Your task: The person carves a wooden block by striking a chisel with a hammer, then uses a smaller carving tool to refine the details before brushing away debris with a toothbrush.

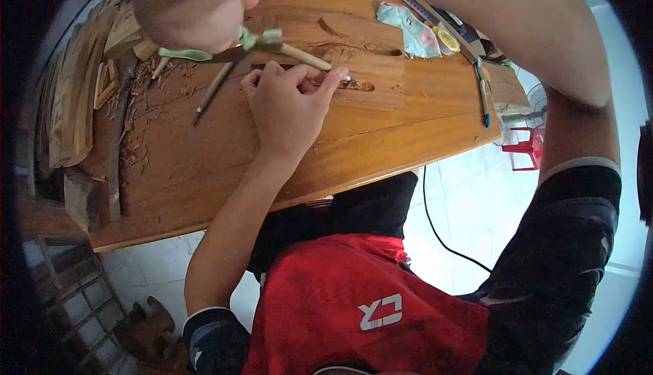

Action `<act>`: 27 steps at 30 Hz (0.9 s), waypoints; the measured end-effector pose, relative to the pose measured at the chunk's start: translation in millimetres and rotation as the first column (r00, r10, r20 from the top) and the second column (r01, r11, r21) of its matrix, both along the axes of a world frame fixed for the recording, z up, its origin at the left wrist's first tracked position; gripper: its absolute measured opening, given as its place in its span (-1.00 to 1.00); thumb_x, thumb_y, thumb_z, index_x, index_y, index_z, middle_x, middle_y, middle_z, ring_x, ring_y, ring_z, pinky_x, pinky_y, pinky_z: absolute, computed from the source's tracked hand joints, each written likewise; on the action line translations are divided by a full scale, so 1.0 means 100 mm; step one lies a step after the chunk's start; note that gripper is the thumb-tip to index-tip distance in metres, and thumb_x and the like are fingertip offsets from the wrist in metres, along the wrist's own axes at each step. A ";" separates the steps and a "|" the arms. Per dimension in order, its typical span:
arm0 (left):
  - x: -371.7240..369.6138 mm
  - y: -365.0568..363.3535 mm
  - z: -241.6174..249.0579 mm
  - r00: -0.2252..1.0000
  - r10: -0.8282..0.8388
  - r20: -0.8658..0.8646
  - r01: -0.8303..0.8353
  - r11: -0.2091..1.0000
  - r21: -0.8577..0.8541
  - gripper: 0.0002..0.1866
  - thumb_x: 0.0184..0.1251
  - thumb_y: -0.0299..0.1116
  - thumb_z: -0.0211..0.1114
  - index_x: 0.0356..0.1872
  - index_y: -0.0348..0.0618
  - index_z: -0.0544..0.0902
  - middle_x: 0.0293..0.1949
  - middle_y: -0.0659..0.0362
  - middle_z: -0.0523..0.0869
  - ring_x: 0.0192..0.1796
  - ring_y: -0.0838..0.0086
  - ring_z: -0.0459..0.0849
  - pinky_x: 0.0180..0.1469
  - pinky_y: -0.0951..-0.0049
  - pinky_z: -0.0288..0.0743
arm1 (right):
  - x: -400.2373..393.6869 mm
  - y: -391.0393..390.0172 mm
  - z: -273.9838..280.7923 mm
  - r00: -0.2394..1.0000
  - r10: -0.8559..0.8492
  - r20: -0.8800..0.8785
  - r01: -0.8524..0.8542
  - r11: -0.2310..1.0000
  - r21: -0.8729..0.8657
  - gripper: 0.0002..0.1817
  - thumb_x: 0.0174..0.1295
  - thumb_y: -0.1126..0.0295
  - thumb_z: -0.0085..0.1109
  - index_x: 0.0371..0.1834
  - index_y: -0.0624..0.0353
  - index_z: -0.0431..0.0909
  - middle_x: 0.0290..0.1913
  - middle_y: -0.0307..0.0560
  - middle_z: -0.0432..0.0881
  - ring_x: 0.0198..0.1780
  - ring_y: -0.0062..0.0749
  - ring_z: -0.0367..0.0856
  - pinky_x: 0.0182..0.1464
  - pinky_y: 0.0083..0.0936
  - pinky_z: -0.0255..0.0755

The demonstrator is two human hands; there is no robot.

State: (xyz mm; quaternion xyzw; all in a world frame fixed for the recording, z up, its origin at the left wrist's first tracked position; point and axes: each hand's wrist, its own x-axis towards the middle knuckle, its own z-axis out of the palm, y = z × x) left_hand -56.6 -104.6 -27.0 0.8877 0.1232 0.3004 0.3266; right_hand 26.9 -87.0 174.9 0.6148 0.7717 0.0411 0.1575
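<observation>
My left hand (289,106) is closed around a chisel (309,57) with a pale wooden handle, fingertips near its lower end. The chisel slants, its metal tip at a carved slot in a wooden board (388,75) on the table. Chips lie in that slot, and a second dark slot shows farther up the board. My right arm arches across the top of the view to my right hand (207,28), which is closed on a green hammer (262,39). The hammer head is right at the top end of the chisel; the hand hides part of the hammer's handle.
Wood shavings (139,123) and a thin stick-like tool (212,92) lie on the table (286,194). Wooden planks (75,96) are stacked at the left. At the right are a plastic bag (411,28), a tape roll (446,40) and a teal-handled tool (483,92); a red stool (525,148) stands beyond.
</observation>
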 end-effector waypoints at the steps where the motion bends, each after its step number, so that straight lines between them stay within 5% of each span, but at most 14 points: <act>1: 0.00 0.00 0.01 1.000 0.004 0.010 -0.004 1.000 0.004 -0.56 0.27 0.08 0.50 -0.56 -0.08 0.75 -0.62 0.27 0.60 -0.31 0.35 0.55 0.12 0.14 0.27 | 0.00 0.01 0.00 1.000 0.007 0.003 -0.007 1.000 0.005 -0.64 0.53 0.15 0.20 -0.05 0.31 0.62 -0.38 -0.20 0.70 -0.48 -0.53 0.61 -0.39 -0.55 0.51; 9: 0.01 0.01 0.02 0.999 0.023 0.022 -0.019 0.986 -0.168 -0.67 0.41 -0.03 0.42 -0.24 -0.12 0.68 -0.64 0.30 0.56 -0.46 0.33 0.55 0.12 0.16 0.29 | 0.03 -0.06 -0.02 0.999 0.048 0.023 -0.050 0.994 0.101 -0.63 0.52 0.14 0.21 -0.05 0.31 0.63 -0.39 -0.21 0.70 -0.49 -0.52 0.61 -0.38 -0.55 0.51; 12: 0.01 -0.01 0.07 0.999 0.030 0.031 -0.026 0.994 -0.108 -0.59 0.51 -0.04 0.36 -0.28 -0.25 0.63 -0.61 0.22 0.57 -0.53 0.38 0.51 -0.20 0.24 0.47 | 0.05 -0.12 -0.04 0.997 0.070 0.025 -0.073 0.982 0.176 -0.63 0.52 0.14 0.21 -0.05 0.32 0.63 -0.39 -0.21 0.70 -0.49 -0.52 0.61 -0.38 -0.55 0.51; 15: 0.03 0.03 -0.04 0.993 0.001 0.116 0.029 0.965 -0.259 -0.69 0.51 -0.17 0.37 -0.16 -0.26 0.59 -0.56 0.20 0.65 -0.53 0.53 0.52 -0.38 0.40 0.41 | 0.21 -0.30 -0.10 0.998 0.065 0.018 -0.067 0.930 0.361 -0.63 0.52 0.14 0.21 -0.06 0.32 0.63 -0.39 -0.21 0.71 -0.49 -0.51 0.61 -0.37 -0.55 0.51; 18: 0.06 0.02 -0.09 0.994 0.031 0.105 0.000 0.959 -0.284 -0.71 0.47 -0.17 0.36 -0.08 -0.19 0.58 -0.61 0.31 0.55 -0.47 0.39 0.58 0.11 0.19 0.29 | 0.46 -0.75 -0.27 0.983 -0.032 -0.180 0.142 0.755 0.640 -0.63 0.52 0.14 0.21 -0.06 0.32 0.63 -0.39 -0.21 0.71 -0.49 -0.51 0.61 -0.37 -0.54 0.52; 19: 0.05 0.04 -0.02 0.993 -0.030 0.114 0.063 0.952 -0.298 -0.66 0.46 -0.18 0.37 0.03 -0.18 0.53 -0.59 0.33 0.56 -0.45 0.40 0.60 0.11 0.17 0.29 | 0.47 -0.94 -0.32 0.944 -0.068 -0.322 0.280 0.681 0.677 -0.62 0.54 0.12 0.18 -0.08 0.31 0.64 -0.44 -0.20 0.67 -0.49 -0.53 0.61 -0.39 -0.53 0.52; 20: 0.07 0.06 -0.06 0.969 -0.060 0.240 0.103 0.980 -0.170 -0.73 0.46 -0.38 0.39 0.04 -0.24 0.55 -0.47 0.22 0.70 -0.50 0.63 0.51 -0.41 0.52 0.35 | 0.49 -1.14 -0.37 0.883 -0.071 -0.463 0.411 0.592 0.693 -0.61 0.55 0.11 0.15 -0.10 0.30 0.64 -0.49 -0.19 0.64 -0.49 -0.56 0.61 -0.41 -0.52 0.52; 22: 0.06 0.07 -0.01 0.971 -0.043 0.233 0.081 0.984 -0.159 -0.69 0.43 -0.39 0.41 0.07 -0.23 0.55 -0.36 0.18 0.70 -0.50 0.59 0.49 -0.39 0.51 0.37 | 0.51 -1.45 -0.40 0.252 -0.076 -0.965 0.788 0.595 0.159 -0.61 0.59 0.11 0.09 -0.09 0.29 0.64 -0.47 -0.18 0.58 -0.49 -0.57 0.58 -0.46 -0.49 0.53; 24: 0.05 0.10 0.06 0.983 -0.064 0.170 0.094 0.980 -0.174 -0.69 0.40 -0.40 0.43 0.07 -0.22 0.58 -0.27 0.15 0.70 -0.48 0.57 0.48 -0.37 0.50 0.39 | 0.58 -1.77 -0.56 -0.079 0.106 -0.991 0.849 0.528 -0.011 -0.62 0.62 0.08 0.05 0.00 0.25 0.55 -0.40 -0.24 0.53 -0.50 -0.64 0.51 -0.51 -0.61 0.44; 27: 0.01 0.20 0.12 0.987 -0.140 0.084 0.138 0.990 0.025 -0.75 0.36 -0.39 0.46 -0.02 -0.20 0.65 -0.23 0.15 0.69 -0.40 0.49 0.53 -0.32 0.44 0.44 | 0.84 -2.20 -0.84 -0.298 0.315 -0.901 0.881 0.453 -0.133 -0.64 0.62 0.11 0.02 0.02 0.25 0.46 -0.34 -0.21 0.51 -0.51 -0.58 0.47 -0.54 -0.58 0.46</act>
